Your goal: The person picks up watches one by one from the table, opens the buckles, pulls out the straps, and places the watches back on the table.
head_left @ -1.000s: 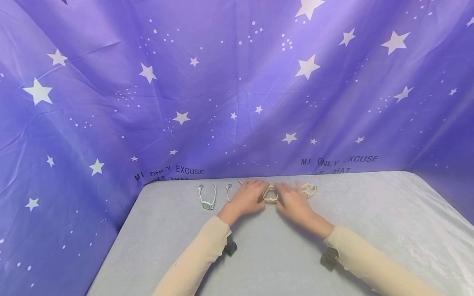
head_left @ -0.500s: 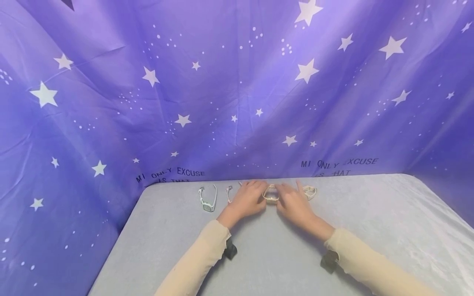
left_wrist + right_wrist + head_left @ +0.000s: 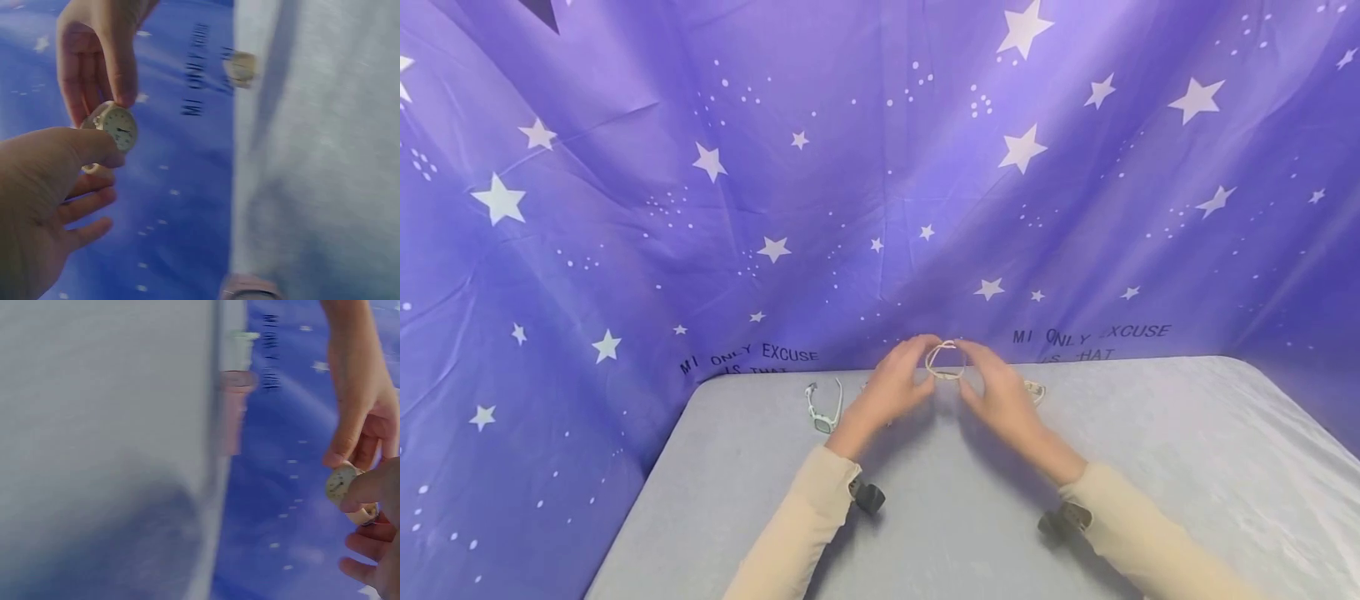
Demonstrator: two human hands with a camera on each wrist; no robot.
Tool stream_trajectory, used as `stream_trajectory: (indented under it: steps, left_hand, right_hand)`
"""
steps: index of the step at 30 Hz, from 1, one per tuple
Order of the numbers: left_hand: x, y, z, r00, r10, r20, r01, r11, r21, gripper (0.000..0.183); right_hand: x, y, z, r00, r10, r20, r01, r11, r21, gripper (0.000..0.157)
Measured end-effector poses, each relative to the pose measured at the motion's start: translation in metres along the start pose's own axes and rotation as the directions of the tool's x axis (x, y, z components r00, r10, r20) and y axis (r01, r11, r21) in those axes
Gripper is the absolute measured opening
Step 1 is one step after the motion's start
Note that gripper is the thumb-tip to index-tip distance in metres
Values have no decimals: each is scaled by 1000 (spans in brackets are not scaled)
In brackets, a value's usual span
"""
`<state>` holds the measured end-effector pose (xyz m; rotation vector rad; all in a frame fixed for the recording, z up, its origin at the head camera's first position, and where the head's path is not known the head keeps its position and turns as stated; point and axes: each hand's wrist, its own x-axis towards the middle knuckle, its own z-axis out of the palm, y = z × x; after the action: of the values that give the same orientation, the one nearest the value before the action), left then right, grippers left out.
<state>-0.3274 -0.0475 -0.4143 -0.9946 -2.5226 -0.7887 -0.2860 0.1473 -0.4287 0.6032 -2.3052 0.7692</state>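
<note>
A cream wristwatch with a round dial (image 3: 122,130) is held up between both hands, its band forming a loop (image 3: 946,377) in the head view. My left hand (image 3: 891,383) pinches one side, with its thumb on the watch in the left wrist view. Opposite it, my right hand (image 3: 1006,396) holds the other side between thumb and fingers. The watch is off the table, against the curtain in both wrist views. A second cream watch (image 3: 1035,390) lies behind my right hand. A pink watch (image 3: 237,381) is mostly hidden by my left hand in the head view.
On the grey cloth-covered table (image 3: 940,517) a pale green watch (image 3: 823,423) lies left of my left hand. A purple curtain (image 3: 880,167) with stars hangs directly behind the table's far edge. Small black wrist cameras (image 3: 868,497) sit under both sleeves.
Both hands have risen from the table with the cream wristwatch between them. The watches lying on the table have stayed in place.
</note>
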Motion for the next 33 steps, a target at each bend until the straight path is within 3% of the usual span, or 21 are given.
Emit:
stream_trajectory:
  steps: [5, 7, 9, 11, 14, 17, 19, 22, 24, 26, 28, 33]
  left_hand:
    - [5, 8, -17, 998, -58, -20, 52, 973, -224, 53]
    - [6, 10, -20, 997, -77, -10, 70, 943, -326, 54]
    - [7, 11, -23, 995, -102, 9, 96, 893, -439, 55]
    - [9, 14, -27, 989, -142, 50, 145, 817, -558, 57]
    - [11, 17, -34, 972, -199, 125, 230, 694, -682, 59]
    - [12, 18, -41, 935, -269, 231, 348, 573, -742, 62]
    - [13, 17, -43, 900, -313, 302, 426, 491, -760, 63]
    - [13, 14, -43, 845, -364, 391, 514, 358, -780, 59]
    - [12, 11, -42, 828, -369, 422, 535, 297, -791, 54]
    - [12, 9, -40, 824, -370, 429, 535, 260, -804, 49]
    - [12, 7, -38, 828, -367, 424, 524, 239, -817, 46]
    - [11, 5, -37, 829, -386, 404, 505, 207, -838, 50]
  right_hand:
    - [15, -12, -14, 997, 79, -1, -78, 986, 146, 61]
    - [20, -15, -20, 992, 126, 29, -129, 964, 232, 62]
    - [25, -17, -26, 980, 181, 84, -199, 928, 315, 61]
    - [30, -18, -32, 961, 230, 156, -274, 877, 394, 60]
    - [36, -17, -41, 917, 291, 271, -393, 767, 507, 61]
    - [41, -16, -45, 853, 347, 390, -519, 634, 573, 63]
    - [42, -16, -47, 802, 382, 459, -595, 575, 561, 65]
    - [43, -15, -47, 740, 405, 538, -669, 527, 524, 68]
    - [44, -14, -47, 715, 404, 571, -695, 503, 514, 69]
    - [44, -13, -45, 705, 393, 590, -705, 473, 528, 69]
    - [45, -13, -44, 705, 380, 598, -707, 443, 552, 66]
    - [46, -12, -41, 732, 351, 584, -681, 402, 612, 58]
